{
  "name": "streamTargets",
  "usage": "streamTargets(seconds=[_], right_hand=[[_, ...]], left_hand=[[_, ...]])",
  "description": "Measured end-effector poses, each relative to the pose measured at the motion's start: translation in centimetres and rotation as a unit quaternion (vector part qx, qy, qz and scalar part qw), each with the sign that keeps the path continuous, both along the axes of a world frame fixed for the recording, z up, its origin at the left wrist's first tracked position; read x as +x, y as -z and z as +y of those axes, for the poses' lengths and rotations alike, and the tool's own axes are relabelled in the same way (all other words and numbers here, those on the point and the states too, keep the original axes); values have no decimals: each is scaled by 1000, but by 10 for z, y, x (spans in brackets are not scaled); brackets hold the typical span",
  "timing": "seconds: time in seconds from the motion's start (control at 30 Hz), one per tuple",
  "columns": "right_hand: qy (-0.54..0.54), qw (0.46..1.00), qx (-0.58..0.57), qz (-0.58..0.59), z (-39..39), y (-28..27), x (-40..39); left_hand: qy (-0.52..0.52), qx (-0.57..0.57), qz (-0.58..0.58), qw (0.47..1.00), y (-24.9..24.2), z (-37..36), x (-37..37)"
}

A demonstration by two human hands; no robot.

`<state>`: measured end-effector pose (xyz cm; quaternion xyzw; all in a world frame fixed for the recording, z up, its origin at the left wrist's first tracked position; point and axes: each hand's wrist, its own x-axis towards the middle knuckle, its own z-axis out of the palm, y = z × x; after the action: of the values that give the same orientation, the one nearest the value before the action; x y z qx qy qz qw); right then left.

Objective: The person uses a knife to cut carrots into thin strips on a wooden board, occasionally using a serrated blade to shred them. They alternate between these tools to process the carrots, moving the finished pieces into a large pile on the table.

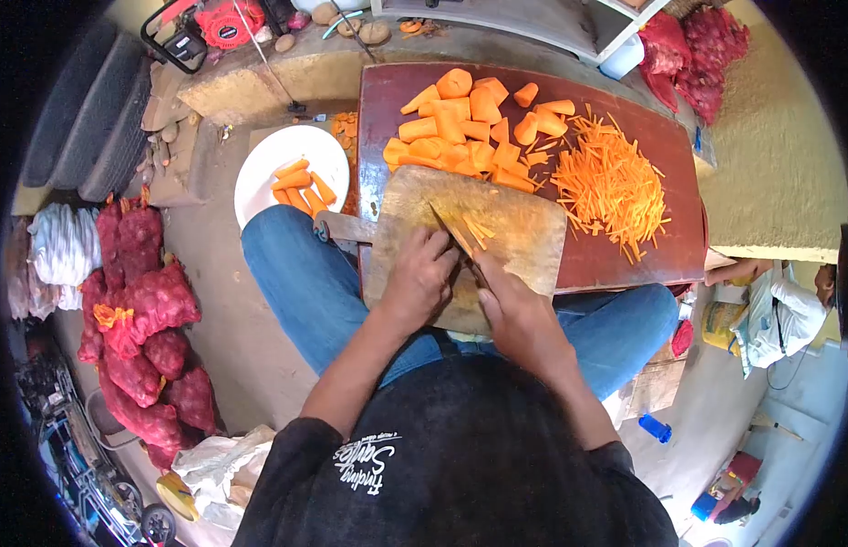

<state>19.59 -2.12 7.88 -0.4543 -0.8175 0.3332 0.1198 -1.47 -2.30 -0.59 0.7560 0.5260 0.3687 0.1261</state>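
The left hand (422,273) presses down on carrot strips (479,230) on the wooden board (524,239). The right hand (520,314) grips a knife (453,235) that cuts them. Behind the board, carrot chunks (460,128) and a pile of thin sticks (611,182) fill the red table (679,246). A white plate (269,182) sits left. The shirt's white writing (365,460) is too small to read. The board's far right corner is bare

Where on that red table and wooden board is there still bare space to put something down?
The right part of the cutting board, beside the few carrot strips, is bare. So is the red table along its near edge, below the pile of carrot sticks. The far side is crowded with carrot chunks. Both hands, left hand and right hand, fill the board's near edge.
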Motion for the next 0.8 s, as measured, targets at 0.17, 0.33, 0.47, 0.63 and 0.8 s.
streamTargets(seconds=[0.17,0.33,0.47,0.63,0.8], right_hand=[[-8,1000,-28,-6,-6,-5,11],[-15,999,28,28,1,3,0],[-2,998,-55,-44,-5,-22,9],[-20,999,32,3,0,11,4],[-4,999,-32,36,-2,-6,9]], left_hand=[[-18,7,-2,1000,5,-1,0],[-10,1,-2,1000,6,1,-2],[-17,12,-6,1000,7,-2,0],[-15,15,-1,1000,6,-1,-2],[-38,17,2,999,4,-2,1]])
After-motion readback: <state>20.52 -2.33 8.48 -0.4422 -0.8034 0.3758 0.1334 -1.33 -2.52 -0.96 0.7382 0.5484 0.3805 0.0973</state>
